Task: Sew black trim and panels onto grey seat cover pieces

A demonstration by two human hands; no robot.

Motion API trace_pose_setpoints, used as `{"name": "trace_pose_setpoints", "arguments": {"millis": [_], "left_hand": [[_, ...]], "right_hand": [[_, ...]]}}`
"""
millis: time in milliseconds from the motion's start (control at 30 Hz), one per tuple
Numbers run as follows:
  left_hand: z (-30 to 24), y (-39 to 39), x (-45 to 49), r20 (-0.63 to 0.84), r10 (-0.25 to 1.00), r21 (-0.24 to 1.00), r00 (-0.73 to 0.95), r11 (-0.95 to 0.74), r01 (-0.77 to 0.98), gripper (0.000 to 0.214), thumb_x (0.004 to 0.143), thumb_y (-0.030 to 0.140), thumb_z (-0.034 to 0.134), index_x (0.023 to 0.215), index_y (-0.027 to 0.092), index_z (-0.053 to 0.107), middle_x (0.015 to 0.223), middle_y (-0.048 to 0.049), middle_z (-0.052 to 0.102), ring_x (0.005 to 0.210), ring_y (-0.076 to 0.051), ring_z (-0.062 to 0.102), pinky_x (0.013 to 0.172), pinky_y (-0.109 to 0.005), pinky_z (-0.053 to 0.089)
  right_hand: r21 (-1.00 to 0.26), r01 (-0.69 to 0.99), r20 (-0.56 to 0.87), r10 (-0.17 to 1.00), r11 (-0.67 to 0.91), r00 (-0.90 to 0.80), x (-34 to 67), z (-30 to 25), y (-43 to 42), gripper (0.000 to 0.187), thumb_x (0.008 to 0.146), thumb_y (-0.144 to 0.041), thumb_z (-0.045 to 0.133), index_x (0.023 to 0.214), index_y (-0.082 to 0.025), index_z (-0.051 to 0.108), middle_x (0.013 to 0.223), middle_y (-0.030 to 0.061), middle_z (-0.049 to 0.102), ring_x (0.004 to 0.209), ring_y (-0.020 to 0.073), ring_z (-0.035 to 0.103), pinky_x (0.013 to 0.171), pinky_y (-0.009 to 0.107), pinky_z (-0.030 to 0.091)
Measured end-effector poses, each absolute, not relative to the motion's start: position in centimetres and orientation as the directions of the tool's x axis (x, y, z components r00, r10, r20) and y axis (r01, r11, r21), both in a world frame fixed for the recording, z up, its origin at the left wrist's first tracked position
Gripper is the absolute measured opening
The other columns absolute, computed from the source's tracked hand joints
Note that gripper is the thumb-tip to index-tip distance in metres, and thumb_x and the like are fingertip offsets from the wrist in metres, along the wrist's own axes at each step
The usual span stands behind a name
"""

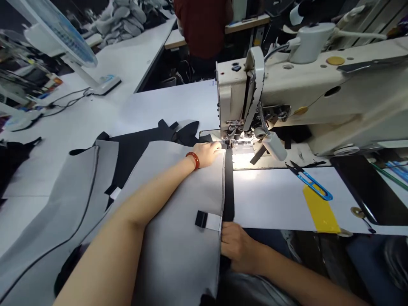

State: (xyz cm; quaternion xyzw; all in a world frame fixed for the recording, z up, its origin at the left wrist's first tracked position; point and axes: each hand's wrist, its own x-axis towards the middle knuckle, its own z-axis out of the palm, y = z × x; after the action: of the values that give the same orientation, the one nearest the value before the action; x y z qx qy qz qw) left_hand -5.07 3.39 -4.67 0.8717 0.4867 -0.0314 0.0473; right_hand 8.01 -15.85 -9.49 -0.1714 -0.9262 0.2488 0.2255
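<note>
My left hand [208, 153], with a red bead bracelet on its wrist, lies on a grey fabric panel [178, 212], fingers stretched toward the presser foot [230, 140] of a cream sewing machine [302, 85]. A black strip [228, 187] runs along the panel's right edge, straight back to the needle. My right hand [237, 250] is closed on that edge and strip at the table's near edge, just below a small black-and-white tab [208, 220]. The needle area is brightly lit.
Blue thread snips [310, 181] and a yellow card [321, 210] lie right of the seam. More grey and black pieces [79, 182] spread to the left. A fan [63, 38] stands at the back left. A person in a dark red top [204, 25] stands beyond the table.
</note>
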Motion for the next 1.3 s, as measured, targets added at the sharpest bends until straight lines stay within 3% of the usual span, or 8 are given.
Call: {"name": "trace_pose_setpoints", "arguments": {"millis": [67, 133, 233, 300, 400, 600, 933, 1300], "left_hand": [[-5.3, 3.6, -5.8, -0.015, 0.859, 0.118, 0.512, -0.507, 0.854, 0.027, 0.093, 0.033, 0.038, 0.102, 0.016, 0.057, 0.099, -0.0065, 0.064, 0.094, -0.021, 0.058, 0.080, -0.031, 0.043], [-5.6, 3.4, -6.6, 0.053, 0.848, 0.169, 0.527, -0.528, 0.832, 0.026, 0.092, 0.031, 0.040, 0.102, 0.015, 0.059, 0.100, -0.0066, 0.063, 0.096, -0.020, 0.056, 0.085, -0.030, 0.042], [-5.8, 2.7, -7.6, 0.084, 0.832, 0.189, 0.549, -0.554, 0.811, 0.030, 0.091, 0.025, 0.038, 0.110, 0.015, 0.059, 0.102, -0.0079, 0.061, 0.096, -0.020, 0.054, 0.089, -0.031, 0.041], [-5.5, 2.2, -8.1, 0.025, 0.839, 0.155, 0.544, -0.541, 0.827, 0.033, 0.091, 0.024, 0.038, 0.116, 0.015, 0.059, 0.101, -0.0086, 0.060, 0.093, -0.020, 0.054, 0.087, -0.033, 0.042], [-4.7, 2.2, -8.2, -0.072, 0.849, 0.105, 0.523, -0.515, 0.851, 0.032, 0.091, 0.025, 0.040, 0.114, 0.018, 0.061, 0.097, -0.0079, 0.060, 0.091, -0.022, 0.055, 0.084, -0.036, 0.043], [-4.2, 4.5, -5.4, -0.098, 0.847, 0.210, 0.522, -0.495, 0.843, 0.031, 0.088, 0.023, 0.046, 0.114, 0.015, 0.062, 0.108, -0.0078, 0.061, 0.101, -0.022, 0.055, 0.091, -0.033, 0.043], [-4.0, 5.5, -3.4, -0.116, 0.904, 0.348, 0.412, -0.351, 0.869, 0.018, 0.079, 0.019, 0.052, 0.080, 0.015, 0.070, 0.084, -0.0044, 0.067, 0.080, -0.019, 0.059, 0.079, -0.029, 0.045], [-3.9, 5.5, -2.9, -0.080, 0.940, 0.340, 0.332, -0.288, 0.896, 0.018, 0.074, 0.019, 0.054, 0.057, 0.015, 0.056, 0.065, -0.0047, 0.057, 0.072, -0.018, 0.054, 0.072, -0.029, 0.043]], "right_hand": [[-0.465, 0.180, 0.353, 0.368, 0.867, -0.860, 10.1, -9.2, -15.5, 0.024, 0.077, -0.010, 0.047, 0.061, -0.019, 0.061, 0.061, 0.0007, 0.063, 0.065, 0.0149, 0.060, 0.088, 0.037, 0.048], [-0.422, 0.277, 0.309, 0.424, 0.863, -0.851, 11.0, -8.3, -14.8, 0.011, 0.072, -0.020, 0.055, 0.072, -0.018, 0.066, 0.083, 0.0074, 0.067, 0.090, 0.0242, 0.060, 0.101, 0.050, 0.036], [-0.313, 0.479, 0.251, 0.558, 0.820, -0.791, 10.0, -7.1, -14.1, 0.026, 0.067, -0.026, 0.063, 0.089, -0.013, 0.069, 0.116, 0.0182, 0.058, 0.119, 0.0398, 0.042, 0.106, 0.060, 0.022], [-0.245, 0.484, 0.288, 0.539, 0.840, -0.791, 8.7, -7.0, -14.1, 0.022, 0.074, -0.020, 0.058, 0.091, -0.014, 0.069, 0.116, 0.0169, 0.058, 0.121, 0.0399, 0.040, 0.106, 0.062, 0.018], [-0.268, 0.355, 0.310, 0.429, 0.895, -0.848, 6.9, -7.6, -14.5, 0.018, 0.081, -0.018, 0.052, 0.086, -0.020, 0.070, 0.099, 0.0100, 0.065, 0.113, 0.0360, 0.046, 0.102, 0.068, 0.017], [-0.400, 0.207, 0.218, 0.312, 0.893, -0.925, 7.2, -7.5, -14.2, 0.023, 0.080, -0.008, 0.047, 0.064, -0.018, 0.061, 0.072, 0.0016, 0.062, 0.080, 0.0193, 0.053, 0.090, 0.050, 0.038], [-0.451, 0.110, 0.234, 0.236, 0.886, -0.943, 9.2, -7.1, -13.9, 0.020, 0.079, -0.010, 0.049, 0.063, -0.018, 0.060, 0.067, 0.0019, 0.061, 0.080, 0.0184, 0.050, 0.092, 0.045, 0.035], [-0.435, 0.126, 0.303, 0.277, 0.892, -0.912, 9.8, -6.7, -13.3, 0.020, 0.075, -0.007, 0.049, 0.061, -0.017, 0.059, 0.062, 0.0002, 0.058, 0.076, 0.0173, 0.050, 0.089, 0.043, 0.036]]}}
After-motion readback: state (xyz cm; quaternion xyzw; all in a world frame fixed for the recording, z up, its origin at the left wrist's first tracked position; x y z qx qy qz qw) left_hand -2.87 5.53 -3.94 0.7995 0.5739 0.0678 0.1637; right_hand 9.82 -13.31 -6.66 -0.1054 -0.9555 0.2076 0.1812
